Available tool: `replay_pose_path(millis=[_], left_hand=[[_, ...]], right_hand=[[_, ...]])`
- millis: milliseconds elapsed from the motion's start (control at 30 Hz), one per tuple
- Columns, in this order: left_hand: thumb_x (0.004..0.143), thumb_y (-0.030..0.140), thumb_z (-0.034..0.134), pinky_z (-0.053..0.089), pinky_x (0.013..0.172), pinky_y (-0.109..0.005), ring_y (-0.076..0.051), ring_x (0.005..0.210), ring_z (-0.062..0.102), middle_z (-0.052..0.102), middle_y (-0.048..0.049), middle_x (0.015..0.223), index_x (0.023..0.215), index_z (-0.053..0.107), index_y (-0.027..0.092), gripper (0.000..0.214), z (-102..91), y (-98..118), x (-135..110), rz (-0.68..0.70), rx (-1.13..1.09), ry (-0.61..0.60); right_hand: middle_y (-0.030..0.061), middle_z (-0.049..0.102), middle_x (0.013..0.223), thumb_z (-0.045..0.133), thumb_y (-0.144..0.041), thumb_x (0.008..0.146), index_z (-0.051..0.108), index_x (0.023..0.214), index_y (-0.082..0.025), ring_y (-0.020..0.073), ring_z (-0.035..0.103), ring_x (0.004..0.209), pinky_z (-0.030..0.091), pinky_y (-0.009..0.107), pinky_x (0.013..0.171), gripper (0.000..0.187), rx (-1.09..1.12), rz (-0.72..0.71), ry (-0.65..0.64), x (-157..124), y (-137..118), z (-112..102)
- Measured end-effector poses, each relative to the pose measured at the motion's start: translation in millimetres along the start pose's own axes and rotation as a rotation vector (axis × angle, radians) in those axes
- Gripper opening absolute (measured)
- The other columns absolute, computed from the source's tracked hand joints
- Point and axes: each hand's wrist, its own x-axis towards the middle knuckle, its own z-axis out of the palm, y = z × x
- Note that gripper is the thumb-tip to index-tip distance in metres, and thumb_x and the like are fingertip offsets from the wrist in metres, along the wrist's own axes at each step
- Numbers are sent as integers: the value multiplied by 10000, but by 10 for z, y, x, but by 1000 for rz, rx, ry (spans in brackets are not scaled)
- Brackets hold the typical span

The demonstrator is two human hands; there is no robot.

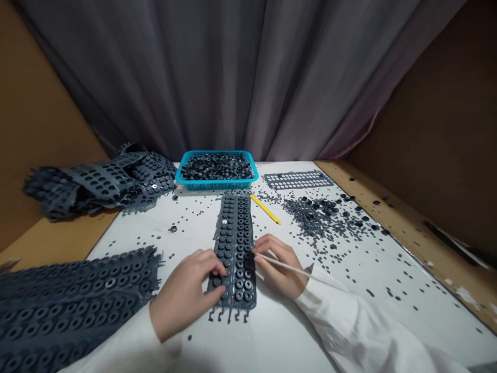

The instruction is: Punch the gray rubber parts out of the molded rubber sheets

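A long dark-grey rubber sheet (235, 248) with rows of ring-shaped pieces lies lengthwise in front of me on the white table. My left hand (190, 290) rests on its lower left part, fingers curled and thumb bent toward them, holding the sheet. At the sheet's right edge is my right hand (279, 264), closed on a thin white stick (291, 268). The stick's tip meets the ring pieces, and its back end runs along the right sleeve. One small white spot (224, 221) shows among the rows on the sheet's upper half.
A blue basket (217, 185) full of small dark pieces stands at the back. Perforated sheets (97, 181) are heaped at left, above stacked ringed sheets (77, 300). Right of centre lie a yellow strip (265, 209), a punched-out sheet (298, 180) and scattered dark discs (314, 215).
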Motion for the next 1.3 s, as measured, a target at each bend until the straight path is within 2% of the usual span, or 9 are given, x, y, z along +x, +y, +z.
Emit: replay_pose_path(millis=[133,233,400,600,700,767,900,1033,1300], left_hand=[[662,133,614,382,710,-299,-189,811,502,542,4,806,767,533,205,151,15,-28,-100,-21,63,-102],[670,147,610,367,688,-287,-178,785,492,522,11,791,748,505,203,143,49,-78,-79,3,43,-125],[657,148,615,346,682,-288,-172,761,475,504,20,776,742,489,204,162,57,-113,-52,8,39,-127],[652,141,584,367,725,-308,-192,824,471,498,4,836,783,475,212,184,78,-121,-84,-6,13,-97],[616,152,607,367,846,-364,-237,1001,441,476,-35,1029,949,477,231,366,124,-160,-105,-53,29,8],[582,182,649,318,937,-426,-282,1139,369,413,-61,1193,1089,452,256,549,153,-191,-114,-93,66,66],[558,245,695,180,1033,-509,-343,1303,182,229,-93,1414,1278,350,279,799,174,-221,-114,-159,122,63],[562,280,701,111,1056,-532,-354,1350,54,112,-106,1479,1339,292,269,879,173,-223,-109,-213,143,31],[552,297,714,68,1072,-527,-346,1362,-46,28,-125,1500,1370,269,241,934,186,-226,-123,-250,173,35]], right_hand=[[54,607,722,510,-172,869,573,847,-154,149,520,678,423,272,594,69,-116,-362,-209,-121,-121,139],[31,589,663,501,-139,881,584,800,-148,133,478,624,385,264,562,116,-275,-493,-355,-178,-144,233],[12,565,648,525,-130,872,570,735,-151,123,453,616,366,263,573,146,-366,-524,-371,-187,-115,268],[8,589,672,528,-141,874,575,778,-155,118,476,627,382,259,575,108,-358,-511,-392,-172,-105,275],[23,636,732,544,-144,864,590,790,-148,128,521,690,427,263,605,88,-336,-520,-362,-140,-123,283],[54,673,891,562,-151,854,601,806,-144,156,559,859,473,287,709,63,-345,-550,-336,-122,-129,288],[73,637,1130,594,-163,834,609,834,-150,195,503,1119,459,346,905,21,-403,-630,-322,-122,-115,300],[50,648,1127,586,-178,839,605,832,-167,181,535,1080,453,360,930,23,-447,-636,-358,-148,-98,313],[76,648,1119,586,-161,834,600,845,-167,185,566,997,467,372,871,19,-474,-660,-366,-114,-99,334]])
